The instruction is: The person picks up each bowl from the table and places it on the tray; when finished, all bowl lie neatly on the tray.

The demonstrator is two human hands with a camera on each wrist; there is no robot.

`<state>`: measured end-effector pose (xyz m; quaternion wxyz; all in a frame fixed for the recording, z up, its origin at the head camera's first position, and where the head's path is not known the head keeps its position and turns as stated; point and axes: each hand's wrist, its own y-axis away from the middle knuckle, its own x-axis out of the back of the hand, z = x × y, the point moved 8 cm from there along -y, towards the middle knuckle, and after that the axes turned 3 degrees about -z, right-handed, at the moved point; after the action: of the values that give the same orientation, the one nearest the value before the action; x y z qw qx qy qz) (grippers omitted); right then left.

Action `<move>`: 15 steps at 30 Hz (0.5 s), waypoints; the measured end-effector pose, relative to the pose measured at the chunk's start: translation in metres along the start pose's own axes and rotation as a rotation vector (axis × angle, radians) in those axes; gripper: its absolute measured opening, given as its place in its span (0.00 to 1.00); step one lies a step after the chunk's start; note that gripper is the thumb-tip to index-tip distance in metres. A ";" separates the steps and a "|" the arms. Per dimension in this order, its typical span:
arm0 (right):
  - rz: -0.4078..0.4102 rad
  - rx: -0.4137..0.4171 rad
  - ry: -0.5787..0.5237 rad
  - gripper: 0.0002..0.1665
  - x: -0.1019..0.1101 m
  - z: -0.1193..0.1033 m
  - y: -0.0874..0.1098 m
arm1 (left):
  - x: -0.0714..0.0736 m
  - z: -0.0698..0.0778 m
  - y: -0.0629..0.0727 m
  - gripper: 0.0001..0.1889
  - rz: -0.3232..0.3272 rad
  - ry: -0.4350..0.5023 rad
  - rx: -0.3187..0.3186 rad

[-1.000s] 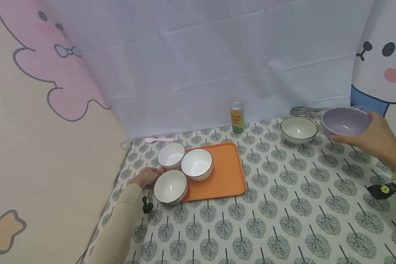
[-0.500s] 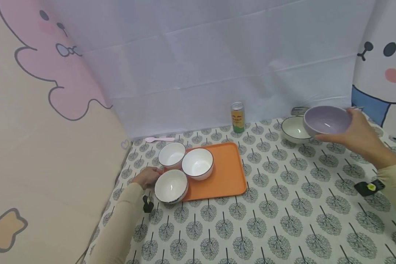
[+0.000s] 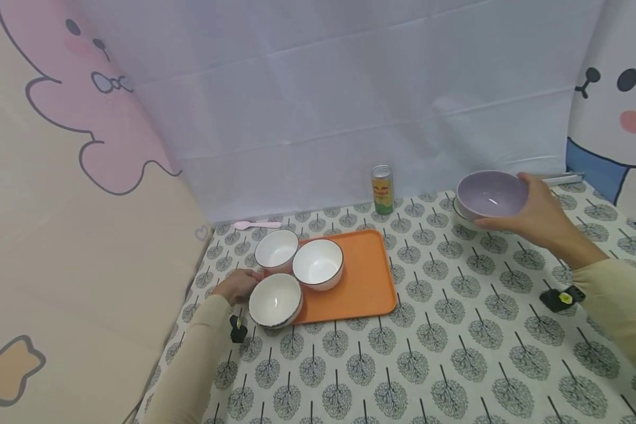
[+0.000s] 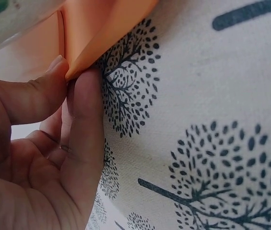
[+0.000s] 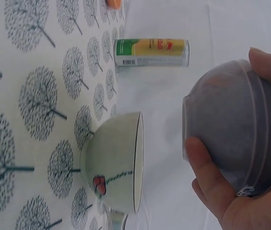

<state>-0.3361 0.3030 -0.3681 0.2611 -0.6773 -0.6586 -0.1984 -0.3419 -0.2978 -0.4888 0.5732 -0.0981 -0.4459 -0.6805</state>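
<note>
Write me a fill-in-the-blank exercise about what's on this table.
1. The right hand holds the purple ____.
2. The left hand pinches the edge of the orange ____.
3. Of the spoon and the can, only the ____ stands upright.

Missing words: bowl; tray; can.
</note>
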 end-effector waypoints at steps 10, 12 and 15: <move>-0.028 0.059 -0.013 0.81 -0.026 -0.024 -0.008 | 0.002 -0.002 -0.003 0.20 0.006 -0.050 0.005; -0.038 0.064 -0.023 0.81 -0.031 -0.028 -0.009 | 0.002 -0.002 -0.002 0.19 0.000 -0.037 0.008; -0.060 0.053 -0.033 0.83 -0.040 -0.033 -0.009 | 0.002 -0.001 0.000 0.19 -0.004 -0.024 0.015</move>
<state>-0.3448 0.2512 -0.3653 0.2620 -0.6533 -0.6878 -0.1775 -0.3425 -0.2998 -0.4885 0.5672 -0.1009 -0.4579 -0.6771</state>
